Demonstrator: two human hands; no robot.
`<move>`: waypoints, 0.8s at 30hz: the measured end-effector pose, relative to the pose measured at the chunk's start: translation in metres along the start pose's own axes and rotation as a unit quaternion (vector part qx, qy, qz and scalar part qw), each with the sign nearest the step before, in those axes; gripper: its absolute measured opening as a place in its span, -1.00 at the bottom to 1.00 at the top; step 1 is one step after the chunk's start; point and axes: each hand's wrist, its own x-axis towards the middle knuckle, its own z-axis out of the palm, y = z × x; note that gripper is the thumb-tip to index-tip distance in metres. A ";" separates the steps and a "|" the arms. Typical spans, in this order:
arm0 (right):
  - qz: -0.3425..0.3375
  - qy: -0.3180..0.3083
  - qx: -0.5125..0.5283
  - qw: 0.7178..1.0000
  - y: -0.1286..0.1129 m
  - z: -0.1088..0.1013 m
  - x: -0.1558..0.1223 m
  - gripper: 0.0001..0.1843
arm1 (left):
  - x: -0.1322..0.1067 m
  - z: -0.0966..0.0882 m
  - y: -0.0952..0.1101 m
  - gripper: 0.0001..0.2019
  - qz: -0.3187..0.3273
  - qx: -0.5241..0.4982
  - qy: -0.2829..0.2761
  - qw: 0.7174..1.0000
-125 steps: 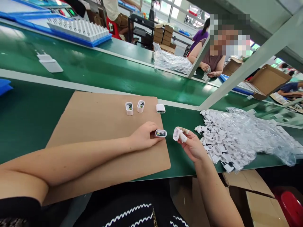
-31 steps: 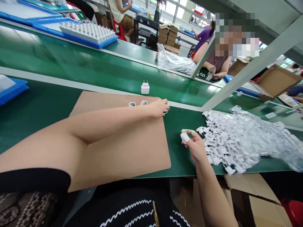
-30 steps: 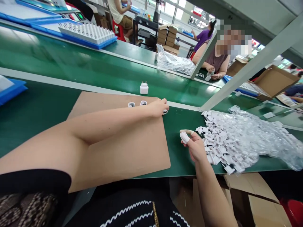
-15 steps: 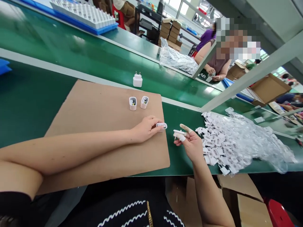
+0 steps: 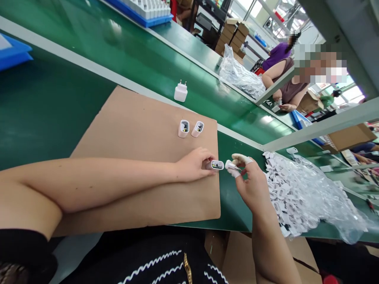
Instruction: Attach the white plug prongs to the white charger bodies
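My left hand (image 5: 194,165) grips a small white charger shell (image 5: 216,165) at the right edge of a brown cardboard sheet (image 5: 133,130), its open end facing right. My right hand (image 5: 250,181), with white tape on the fingertips, pinches a white plug cap (image 5: 231,167) right beside that open end. Two more open white shells (image 5: 190,128) stand further back on the cardboard. A finished white charger (image 5: 181,92) with two pins stands on the green belt (image 5: 89,43) beyond the sheet.
A heap of white plug caps on clear plastic (image 5: 299,193) lies to the right. A blue tray of white chargers (image 5: 148,8) sits at the far side. A person (image 5: 284,85) works across the belt beside a plastic bag (image 5: 241,75). Cardboard boxes (image 5: 349,136) stand at right.
My left hand reached to the far edge of the cardboard, picked up a shell and drew it back. My right hand brought a cap up to it. A finished charger arrived on the belt.
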 end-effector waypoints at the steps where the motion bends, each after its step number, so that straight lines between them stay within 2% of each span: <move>1: -0.021 -0.015 -0.019 0.999 -0.003 0.000 0.005 -0.61 | 0.001 0.000 -0.001 -0.80 -0.002 -0.002 0.000 1.000; 3: -0.071 -0.052 -0.061 0.994 -0.005 0.004 0.015 -0.66 | 0.002 0.001 -0.002 -0.82 -0.001 -0.001 -0.001 1.000; 6: -0.116 -0.085 -0.087 0.986 -0.004 0.013 0.023 -0.62 | 0.002 0.001 -0.004 -0.83 0.001 0.006 -0.004 1.000; 9: -0.110 -0.082 -0.071 0.988 -0.001 0.018 0.025 -0.60 | 0.003 0.001 -0.006 -0.82 0.004 0.009 -0.008 1.000; 13: -0.097 -0.072 -0.065 0.991 -0.001 0.015 0.023 -0.65 | 0.003 0.001 -0.007 -0.82 0.008 0.006 -0.006 1.000; 18: -0.120 -0.085 -0.099 0.984 -0.002 0.012 0.025 -0.63 | 0.003 0.001 -0.006 -0.83 0.007 0.005 -0.004 1.000; 24: -0.137 -0.109 -0.102 0.979 -0.005 0.017 0.034 -0.73 | 0.002 0.000 -0.004 -0.85 -0.003 0.015 -0.013 1.000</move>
